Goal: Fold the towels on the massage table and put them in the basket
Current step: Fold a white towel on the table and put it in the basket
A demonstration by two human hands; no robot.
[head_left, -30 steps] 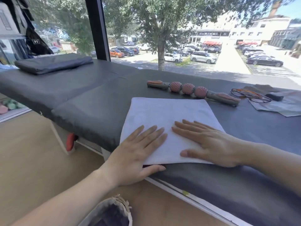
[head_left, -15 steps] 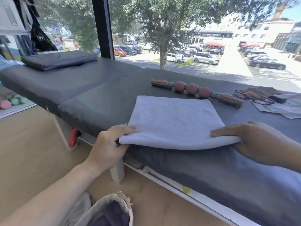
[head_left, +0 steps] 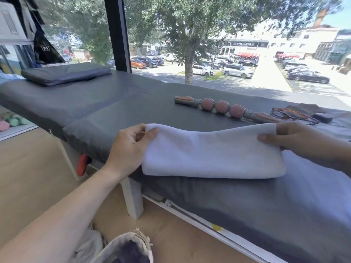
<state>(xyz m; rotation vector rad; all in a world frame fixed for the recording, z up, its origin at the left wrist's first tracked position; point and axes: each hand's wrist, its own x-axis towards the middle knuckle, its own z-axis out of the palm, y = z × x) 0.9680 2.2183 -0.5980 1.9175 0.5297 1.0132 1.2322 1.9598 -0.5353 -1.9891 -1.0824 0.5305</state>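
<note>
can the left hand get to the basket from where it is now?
Probably yes. The left hand grips the white towel at the massage table's near edge, and the basket sits on the floor under that forearm. Nothing lies between them, though the hand is occupied.

The left hand [head_left: 131, 149] was a little left of the middle of the frame, and its bare forearm came up from the lower left corner. Its fingers were curled and the thumb lay on top, so it pinched the left end of the towel [head_left: 212, 150]. The right hand [head_left: 292, 137] entered from the right edge, at middle height. Its thumb pointed left on top of the towel's right end, and its fingers gripped behind.
</note>
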